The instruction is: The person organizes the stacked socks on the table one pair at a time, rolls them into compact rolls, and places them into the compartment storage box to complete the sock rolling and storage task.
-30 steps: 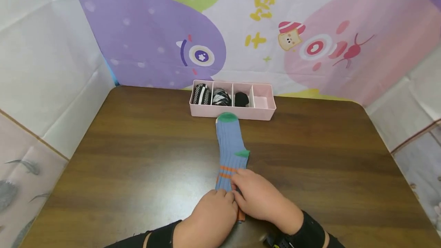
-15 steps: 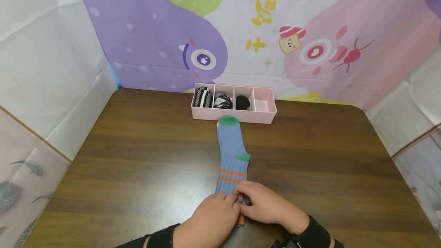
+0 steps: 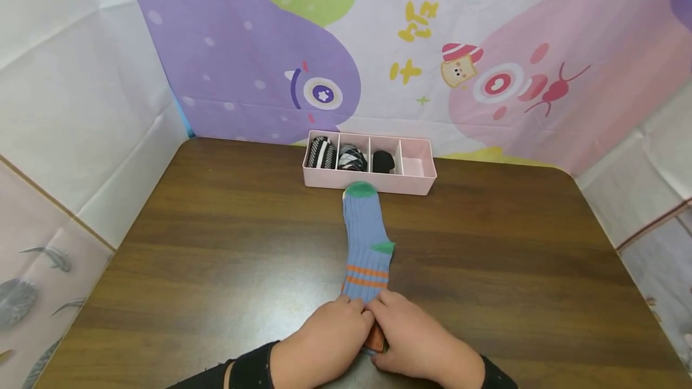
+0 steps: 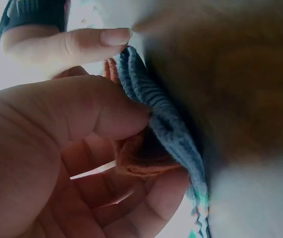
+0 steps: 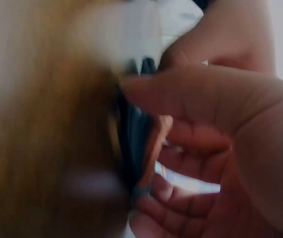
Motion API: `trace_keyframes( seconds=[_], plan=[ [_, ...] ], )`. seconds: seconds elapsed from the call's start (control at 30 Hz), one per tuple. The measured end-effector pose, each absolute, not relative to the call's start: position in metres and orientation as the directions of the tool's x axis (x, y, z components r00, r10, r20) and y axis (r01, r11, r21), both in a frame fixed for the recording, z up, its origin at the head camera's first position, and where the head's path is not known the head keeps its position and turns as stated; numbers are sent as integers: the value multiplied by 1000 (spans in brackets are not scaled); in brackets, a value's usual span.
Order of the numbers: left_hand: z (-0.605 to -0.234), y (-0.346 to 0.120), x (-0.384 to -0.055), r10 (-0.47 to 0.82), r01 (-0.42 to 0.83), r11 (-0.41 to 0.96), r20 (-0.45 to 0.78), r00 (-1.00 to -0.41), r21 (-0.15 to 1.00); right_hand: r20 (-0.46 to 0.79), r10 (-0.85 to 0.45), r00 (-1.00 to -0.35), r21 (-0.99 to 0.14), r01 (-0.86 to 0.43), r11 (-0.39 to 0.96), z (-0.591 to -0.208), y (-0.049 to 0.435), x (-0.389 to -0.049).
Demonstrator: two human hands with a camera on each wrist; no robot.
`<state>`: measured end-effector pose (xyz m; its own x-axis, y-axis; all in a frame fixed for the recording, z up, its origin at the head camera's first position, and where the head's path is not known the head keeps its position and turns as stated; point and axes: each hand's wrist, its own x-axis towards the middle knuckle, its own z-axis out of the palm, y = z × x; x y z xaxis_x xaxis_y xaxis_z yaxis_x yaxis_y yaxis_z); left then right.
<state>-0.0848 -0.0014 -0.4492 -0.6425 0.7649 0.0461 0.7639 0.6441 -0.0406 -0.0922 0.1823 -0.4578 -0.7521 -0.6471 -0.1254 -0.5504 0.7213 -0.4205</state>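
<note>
A pair of blue ribbed socks point(image 3: 364, 227), one laid on the other, lies lengthwise on the table, with green toes and heel and orange stripes. At the near end, the orange cuff point(image 3: 375, 339) shows folded over between the hands. My left hand point(image 3: 327, 338) grips the left side of the cuff end; in the left wrist view its thumb presses the blue layers and its fingers curl behind the orange fabric point(image 4: 141, 161). From the right, my right hand point(image 3: 413, 338) holds the same end between thumb and curled fingers; its wrist view is blurred.
A pink divided box point(image 3: 373, 182) stands at the back of the wooden table point(image 3: 227, 245), just beyond the sock toes. Rolled striped point(image 3: 321, 153), patterned point(image 3: 352, 158) and black socks point(image 3: 383, 162) fill three compartments; the rightmost is bare. A cartoon cloth point(image 3: 389, 101) hangs behind.
The right hand has slid down from near the orange stripes to the cuff's near edge, its thumb now lower. More of the folded orange cuff shows. The left hand stays about where it was.
</note>
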Motion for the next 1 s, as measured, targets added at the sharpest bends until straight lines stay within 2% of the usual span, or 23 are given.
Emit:
trace_keyframes(
  seconds=[0.27,0.4,0.53,0.67,1.0],
  plan=[
    [-452,-4,-83,778,776,628,88,-622,-59,-132,-564,-815,-382,-483,788,-454,170,-80],
    [-453,-4,-81,792,780,610,104,-601,-136,-102,-567,-818,-365,-499,786,-455,170,-79],
    [-453,-1,-80,784,762,620,115,-610,-187,-69,-574,-816,-336,-523,783,-457,170,-78],
    [-452,-1,-81,765,750,644,110,-634,-154,-46,-573,-818,-296,-537,790,-457,169,-78],
    [-451,-1,-82,762,755,648,92,-641,-99,-23,-536,-844,-228,-517,825,-457,167,-77]
  ],
)
